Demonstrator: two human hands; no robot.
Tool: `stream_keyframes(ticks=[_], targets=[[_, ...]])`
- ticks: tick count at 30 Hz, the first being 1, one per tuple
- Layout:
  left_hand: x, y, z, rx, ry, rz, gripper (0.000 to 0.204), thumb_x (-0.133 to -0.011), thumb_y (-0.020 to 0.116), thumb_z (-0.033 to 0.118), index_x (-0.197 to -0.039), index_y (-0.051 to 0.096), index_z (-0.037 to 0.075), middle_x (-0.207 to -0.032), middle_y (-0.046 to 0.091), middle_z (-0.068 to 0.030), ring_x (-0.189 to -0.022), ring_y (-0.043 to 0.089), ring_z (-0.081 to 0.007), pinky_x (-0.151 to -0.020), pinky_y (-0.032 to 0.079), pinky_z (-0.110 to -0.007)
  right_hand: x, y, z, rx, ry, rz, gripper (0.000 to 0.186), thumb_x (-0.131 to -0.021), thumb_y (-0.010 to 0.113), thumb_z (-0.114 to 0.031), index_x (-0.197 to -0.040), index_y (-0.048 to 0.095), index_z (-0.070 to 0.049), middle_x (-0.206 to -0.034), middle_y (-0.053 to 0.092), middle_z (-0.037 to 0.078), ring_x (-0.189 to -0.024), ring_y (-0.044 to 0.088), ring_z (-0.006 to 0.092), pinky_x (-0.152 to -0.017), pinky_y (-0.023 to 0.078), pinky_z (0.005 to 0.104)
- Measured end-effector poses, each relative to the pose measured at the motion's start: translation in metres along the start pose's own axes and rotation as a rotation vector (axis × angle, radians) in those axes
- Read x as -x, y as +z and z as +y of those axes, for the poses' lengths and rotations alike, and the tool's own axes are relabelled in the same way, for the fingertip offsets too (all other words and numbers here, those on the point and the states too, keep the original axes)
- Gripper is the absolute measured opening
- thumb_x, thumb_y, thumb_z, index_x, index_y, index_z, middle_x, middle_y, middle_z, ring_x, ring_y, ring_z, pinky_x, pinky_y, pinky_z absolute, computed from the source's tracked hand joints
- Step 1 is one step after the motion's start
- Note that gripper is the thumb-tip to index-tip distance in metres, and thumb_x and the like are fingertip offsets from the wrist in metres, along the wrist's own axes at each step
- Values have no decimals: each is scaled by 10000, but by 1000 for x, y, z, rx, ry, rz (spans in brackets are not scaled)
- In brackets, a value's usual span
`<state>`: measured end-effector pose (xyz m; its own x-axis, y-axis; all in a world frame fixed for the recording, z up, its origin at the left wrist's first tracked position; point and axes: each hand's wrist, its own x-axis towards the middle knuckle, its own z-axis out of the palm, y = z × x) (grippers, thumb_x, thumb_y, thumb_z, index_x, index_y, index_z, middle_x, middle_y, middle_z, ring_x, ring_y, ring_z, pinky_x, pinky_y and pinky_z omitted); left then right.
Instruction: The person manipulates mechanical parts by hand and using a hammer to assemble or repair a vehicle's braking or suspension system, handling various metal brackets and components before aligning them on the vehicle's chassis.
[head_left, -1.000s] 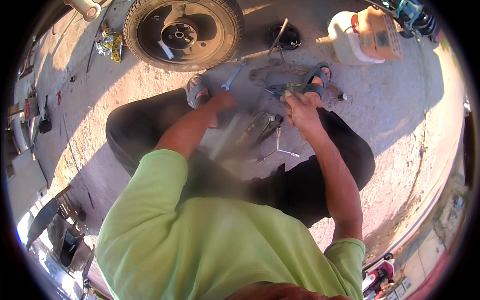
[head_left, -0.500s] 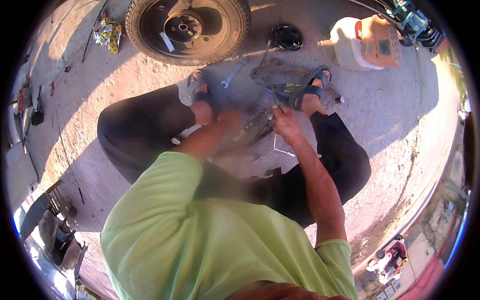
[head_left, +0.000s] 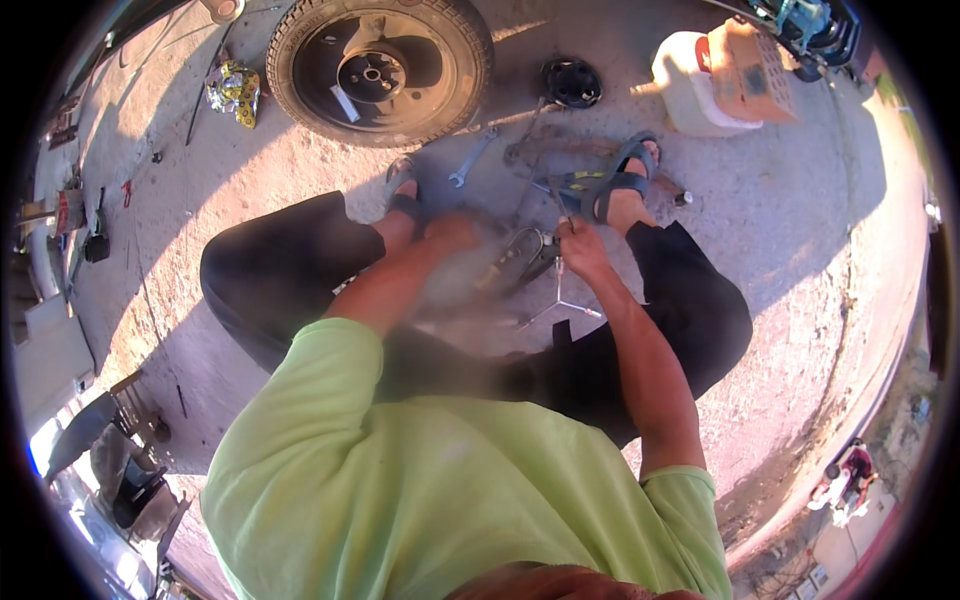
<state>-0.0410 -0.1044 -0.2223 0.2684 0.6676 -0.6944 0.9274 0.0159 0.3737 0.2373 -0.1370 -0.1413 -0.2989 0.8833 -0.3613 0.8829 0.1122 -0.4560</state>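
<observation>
Head view, mid-frame: my right hand (head_left: 582, 247) pinches a thin rod (head_left: 563, 204); the metal part (head_left: 524, 256) lies just left, slanting from lower left up toward that hand. My left hand (head_left: 454, 232) is blurred; I cannot tell its grip.

Y-wrench (head_left: 559, 300) between legs (head_left: 285, 262); wheel (head_left: 372, 75) ahead left; jug (head_left: 684, 85) ahead right

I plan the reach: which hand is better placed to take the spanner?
Probably the left hand: it looks nearer the spanner, while the right hand apparently holds a thin tool. Blur hides whether the left is free.
</observation>
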Motion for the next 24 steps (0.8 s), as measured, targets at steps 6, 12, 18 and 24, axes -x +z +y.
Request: stream_keyframes(ticks=[6, 12, 18, 24], targets=[[3, -49, -27, 114, 20, -110, 508, -738, 737, 255, -1141, 614, -31, -968, 701, -184, -863, 693, -285, -763, 542, -413, -9, 23, 8, 116, 62, -65, 457, -1031, 337, -334, -1072, 628, 15, -1110, 636, 298, -1060, 608, 450, -924, 492, 517], [119, -183, 58, 414, 97, 230, 413, -873, 637, 216, -1189, 519, -23, -885, 658, -150, -660, 664, -205, -573, 534, -355, 3, 84, 23, 207, -5, 405, 218, -929, 530, -168, -922, 617, 32, -800, 627, 246, -730, 647, 390, -584, 509, 498], [103, -163, 68, 519, 67, 276, 520, -980, 463, 407, -1303, 467, 0, -867, 655, -160, -751, 668, -250, -721, 521, -392, -3, 125, 36, 177, 1, 555, 257, -984, 516, -199, -831, 609, -15, -667, 577, 162, -552, 584, 382, -479, 462, 493], [98, -164, 87, 386, 139, 347, 422, -1003, 464, 393, -1097, 531, -13, -682, 590, -100, -477, 550, -191, -490, 476, -357, 22, 89, 3, 79, 179, 531, 337, -996, 511, -280, -786, 611, -37, -777, 643, 215, -639, 635, 427, -520, 495, 509]])
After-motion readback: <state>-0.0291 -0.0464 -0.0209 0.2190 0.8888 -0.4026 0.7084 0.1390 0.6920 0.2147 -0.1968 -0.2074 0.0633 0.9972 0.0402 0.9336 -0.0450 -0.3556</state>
